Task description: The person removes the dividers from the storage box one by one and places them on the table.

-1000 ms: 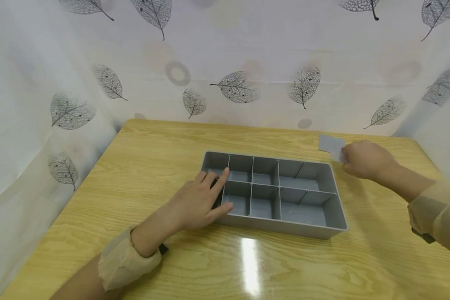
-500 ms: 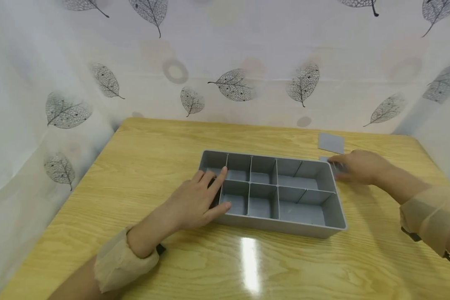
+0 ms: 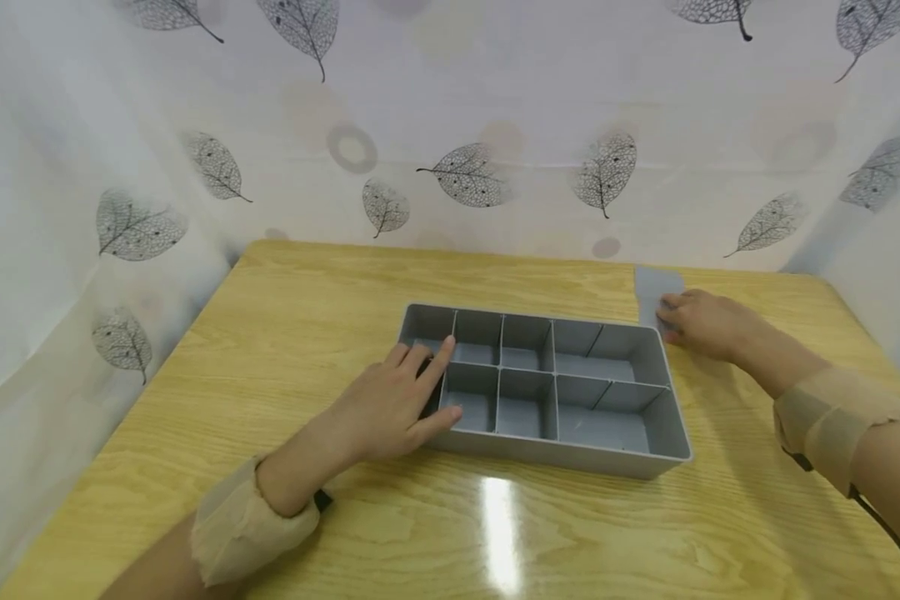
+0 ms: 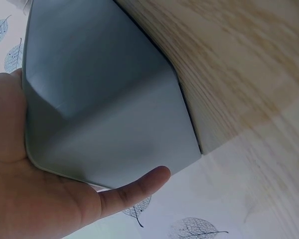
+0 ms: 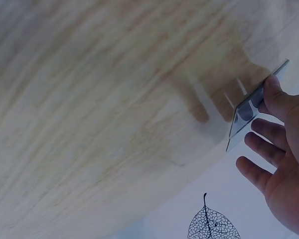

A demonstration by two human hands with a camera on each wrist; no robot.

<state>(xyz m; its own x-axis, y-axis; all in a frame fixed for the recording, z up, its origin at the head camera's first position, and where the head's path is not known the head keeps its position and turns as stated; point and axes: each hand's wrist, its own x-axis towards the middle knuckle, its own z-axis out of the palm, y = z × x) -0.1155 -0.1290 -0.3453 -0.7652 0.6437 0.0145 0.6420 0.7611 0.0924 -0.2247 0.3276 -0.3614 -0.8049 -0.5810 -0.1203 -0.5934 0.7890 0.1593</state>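
Currently rests the left hand (image 3: 371, 408) on the left end of a gray divided tray (image 3: 562, 454), with fingers and thumb spread, the index finger straight beside the leftmost cross divider of the far row and the thumb reaching over the near rim. Meanwhile pinches a thin gray panel (image 5: 246, 107) between thumb and fingers of the right hand (image 3: 708, 323), just off the tray's far right corner, with the remaining fingers apart, as seen from the right wrist. Cannot tell whether touching the wood with the panel. Just beyond it, near the far edge of the wooden table (image 3: 307, 283), a second gray piece (image 3: 658, 277); cannot tell whether touching the pinched panel. Split lengthwise into two rows of compartments, smaller toward the left and wider at the right end. Around both forearms, beige cuffs (image 3: 251, 521), plus a dark cable (image 3: 888, 533) along the right one. On the near tabletop, a bright streak of glare (image 3: 501, 533); behind, a pale curtain (image 3: 285, 183) printed with dark skeleton leaves.
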